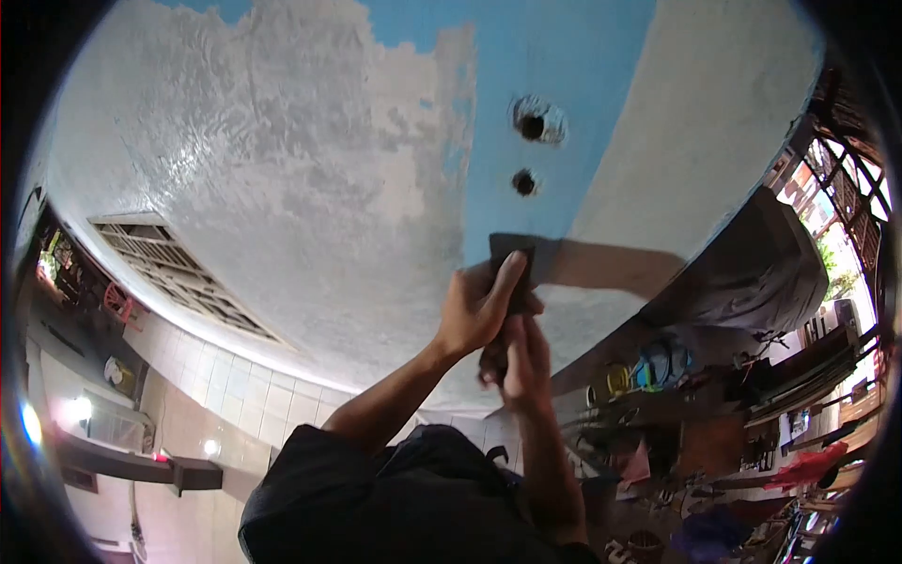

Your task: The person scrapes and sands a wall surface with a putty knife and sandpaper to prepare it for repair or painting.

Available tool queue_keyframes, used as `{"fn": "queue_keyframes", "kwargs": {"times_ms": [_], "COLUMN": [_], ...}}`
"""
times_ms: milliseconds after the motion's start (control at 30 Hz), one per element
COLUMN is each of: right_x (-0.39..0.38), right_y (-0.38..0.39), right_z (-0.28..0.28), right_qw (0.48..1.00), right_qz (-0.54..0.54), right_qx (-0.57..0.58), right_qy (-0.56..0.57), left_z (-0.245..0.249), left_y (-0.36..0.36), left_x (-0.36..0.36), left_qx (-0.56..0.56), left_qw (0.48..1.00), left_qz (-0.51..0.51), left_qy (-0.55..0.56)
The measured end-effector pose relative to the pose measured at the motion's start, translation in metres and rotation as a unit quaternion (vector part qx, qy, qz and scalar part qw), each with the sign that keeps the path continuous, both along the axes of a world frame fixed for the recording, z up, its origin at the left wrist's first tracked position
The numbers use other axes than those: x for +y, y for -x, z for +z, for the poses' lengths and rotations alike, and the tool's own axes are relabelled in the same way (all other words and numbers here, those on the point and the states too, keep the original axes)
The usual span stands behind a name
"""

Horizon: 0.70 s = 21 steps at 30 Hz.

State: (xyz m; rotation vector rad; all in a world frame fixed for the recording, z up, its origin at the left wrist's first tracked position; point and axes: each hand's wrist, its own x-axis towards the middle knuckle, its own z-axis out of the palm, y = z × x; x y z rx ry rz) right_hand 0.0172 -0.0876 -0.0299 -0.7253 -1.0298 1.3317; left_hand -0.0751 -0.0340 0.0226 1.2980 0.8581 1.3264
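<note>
My left hand [477, 308] is closed on a dark, flat-bladed putty knife [502, 244], thumb laid along the blade. The blade is up against the wall [329, 188], at the lower end of a blue painted strip [554, 56]. Just below, my right hand [528, 367] is closed, its fingertips right at the underside of my left hand. Something dark shows between its fingers, but I cannot tell what it is. Grey, partly glossy filler [216, 122] coats the wall on the left. Two rough holes, an upper one [533, 127] and a lower one [525, 182], sit in the blue strip.
A slatted vent [188, 273] is set in the wall at left, with a tiled floor [235, 385] beyond. A dark cover [742, 263] hangs at right. Below it are a yellow container [617, 379], a blue item [665, 362] and piled clutter [709, 446].
</note>
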Motion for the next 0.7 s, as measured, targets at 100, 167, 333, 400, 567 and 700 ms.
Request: {"fn": "queue_keyframes", "kwargs": {"times_ms": [100, 167, 333, 400, 567, 700], "right_x": [-0.002, -0.006, -0.022, -0.031, -0.058, -0.091], "right_y": [-0.011, -0.020, -0.040, -0.042, -0.049, -0.065], "right_z": [0.015, 0.010, -0.041, -0.066, -0.108, -0.117], "right_qw": [1.000, 0.998, 0.991, 0.985, 0.963, 0.917], "right_qz": [-0.018, -0.032, -0.108, -0.135, -0.193, -0.271], "right_qx": [-0.014, 0.016, 0.029, 0.012, 0.004, -0.191], "right_qy": [0.019, 0.045, 0.067, 0.103, 0.188, 0.220], "left_z": [-0.007, -0.011, -0.035, -0.067, -0.181, -0.251], "left_y": [0.005, 0.007, 0.041, 0.031, 0.009, 0.016], "left_x": [0.008, 0.003, 0.019, 0.019, -0.010, -0.025], "left_qx": [0.079, 0.083, 0.257, 0.360, 0.642, 0.499], "left_qw": [0.992, 0.987, 0.780, 0.759, 0.686, 0.800], "left_qz": [0.028, 0.082, 0.343, 0.317, -0.030, -0.329], "left_qy": [-0.096, -0.112, -0.455, -0.440, -0.342, -0.051]}}
